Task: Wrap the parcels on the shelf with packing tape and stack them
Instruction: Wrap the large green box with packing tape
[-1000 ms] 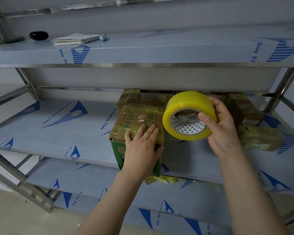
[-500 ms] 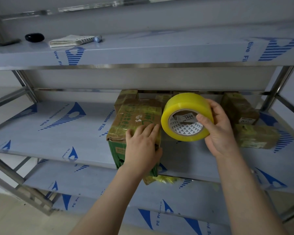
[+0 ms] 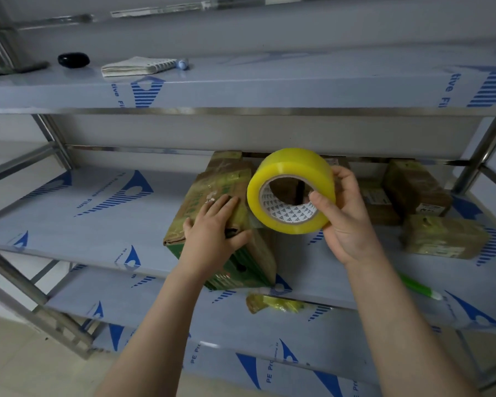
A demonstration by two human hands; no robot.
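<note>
A green and brown cardboard parcel (image 3: 212,193) sits on the middle shelf (image 3: 98,219), its front end past the shelf edge. My left hand (image 3: 212,233) lies on top of it, fingers straight and thumb down its right side. My right hand (image 3: 347,216) grips a big roll of yellow packing tape (image 3: 287,173) just right of the parcel, thumb inside the core. A clear strip of tape runs from the roll to the parcel's right side. Further brown parcels stand behind the roll (image 3: 378,202) and at the right (image 3: 415,187), (image 3: 441,239).
The top shelf (image 3: 269,81) holds a spiral notepad (image 3: 135,65), a pen (image 3: 182,63) and a black oval object (image 3: 73,59). A crumpled yellow wad (image 3: 272,303) lies on the lower shelf under the parcel. A green and white tube (image 3: 418,287) lies near the middle shelf's front edge.
My right hand has tilted the tape roll, so its core now faces me more openly. The parcel has turned, its front end swinging out past the shelf edge. My left hand stays on top.
</note>
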